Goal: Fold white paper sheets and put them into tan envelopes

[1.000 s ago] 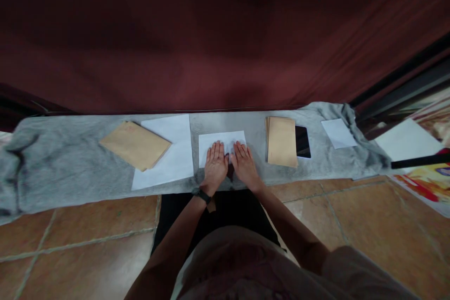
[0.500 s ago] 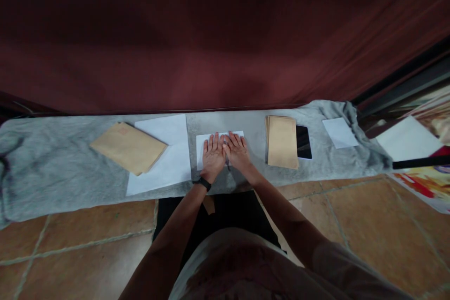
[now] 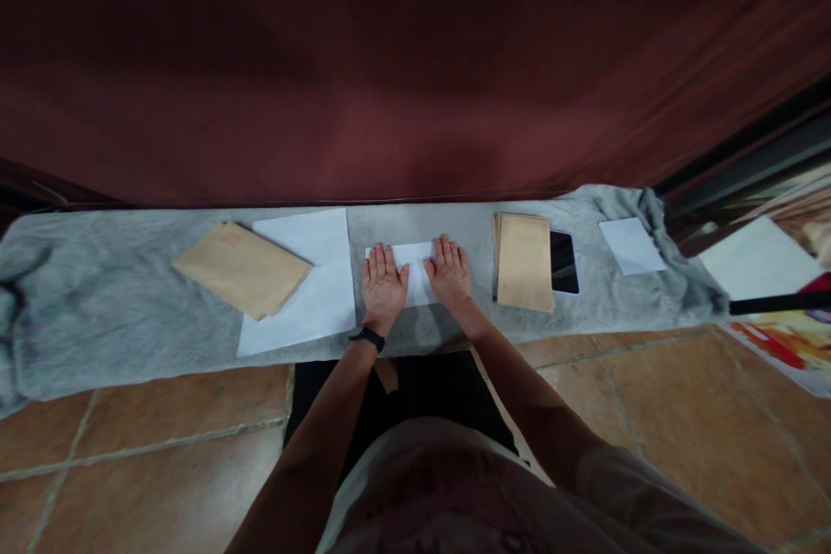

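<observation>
Left hand [image 3: 383,286]: fully open, fingers straight and close together, palm down. It lies flat on the left part of the white paper [image 3: 416,275] and grips nothing.

Right hand [image 3: 449,273]: likewise open and flat, palm down, fingers slightly spread, resting on the right part of the same paper. The two hands lie side by side and apart, with a strip of the paper showing between them.

Pose: both forearms reach forward from the body and converge towards the paper; wrists are low and the fingers point away from the person. A black wristband [image 3: 367,338] sits on the left wrist.

Location of the paper: centre of the grey cloth [image 3: 104,294], which is spread in a long band over the tiled floor [image 3: 162,415] in front of a dark red curtain [image 3: 415,78].

Surroundings on the cloth: to the left, a brown envelope [image 3: 241,268] lies at an angle, overlapping a large white sheet [image 3: 318,286]. To the right, a stack of brown envelopes [image 3: 525,260] lies just beside a dark phone [image 3: 563,262] (the stack covers its left edge). Further right is a small white sheet [image 3: 632,245].

Markings: a faint reddish mark shows at the upper corner of the left envelope; it is too small to read. No other writing is legible.
</observation>
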`<state>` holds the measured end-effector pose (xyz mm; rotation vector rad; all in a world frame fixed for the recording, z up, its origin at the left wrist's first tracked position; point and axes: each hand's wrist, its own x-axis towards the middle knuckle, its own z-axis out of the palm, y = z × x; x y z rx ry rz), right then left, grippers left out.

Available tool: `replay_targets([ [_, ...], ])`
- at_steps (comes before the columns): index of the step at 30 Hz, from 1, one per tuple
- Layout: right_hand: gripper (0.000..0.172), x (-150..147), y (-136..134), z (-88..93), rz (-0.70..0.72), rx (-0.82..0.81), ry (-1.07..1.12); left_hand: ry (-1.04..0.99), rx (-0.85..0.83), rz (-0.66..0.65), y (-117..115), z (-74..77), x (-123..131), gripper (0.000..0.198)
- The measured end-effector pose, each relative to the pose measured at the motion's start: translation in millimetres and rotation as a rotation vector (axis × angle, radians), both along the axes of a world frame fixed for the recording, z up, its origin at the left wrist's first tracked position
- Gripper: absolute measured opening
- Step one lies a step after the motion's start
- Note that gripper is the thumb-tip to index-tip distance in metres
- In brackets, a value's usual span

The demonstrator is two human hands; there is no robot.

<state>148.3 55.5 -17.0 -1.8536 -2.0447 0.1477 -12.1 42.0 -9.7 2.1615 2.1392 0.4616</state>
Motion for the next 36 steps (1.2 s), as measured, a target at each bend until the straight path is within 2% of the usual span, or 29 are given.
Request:
replay_targets([
  [4, 0.061, 4.7, -6.1, -1.5, -0.021, 0.029, -0.01, -0.029, 0.023, 0.0, -10.0, 0.0, -3.1, 0.069],
  [7, 0.062, 8.3, -12.5, -1.5, -0.021, 0.03, -0.023, -0.027, 0.025, -0.05, -21.1, 3.6, -3.9, 0.065],
  [12, 0.061, 13.1, -21.0, 0.0, -0.002, 0.0, -0.028, 0.014, -0.007, -0.253, -41.6, 11.3, -2.5, 0.055],
  [17, 0.06, 15.3, -26.4, 0.1, 0.019, 0.008, 0.006, 0.055, -0.049, -0.462, -61.8, 14.6, 1.3, 0.054],
  [23, 0.054, 24.9, -33.2, 4.4, 0.09, 0.011, 0.045, 0.083, -0.038, -0.627, -84.8, 16.0, 5.5, 0.058],
  [26, 0.051, 29.1, -37.2, 9.7, 0.194, -0.002, 0.098, 0.087, -0.031, -0.656, -91.5, 16.3, 6.0, 0.06],
  [32, 0.042, 12.0, -50.0, 18.0, 0.626, -0.141, 0.139, 0.108, -0.026, -0.67, -97.8, 12.6, 4.9, 0.054],
  [36, 0.042, -5.8, -53.8, 17.7, 0.674, -0.153, 0.101, 0.079, -0.028, -0.667, -98.9, 8.2, 4.0, 0.046],
])
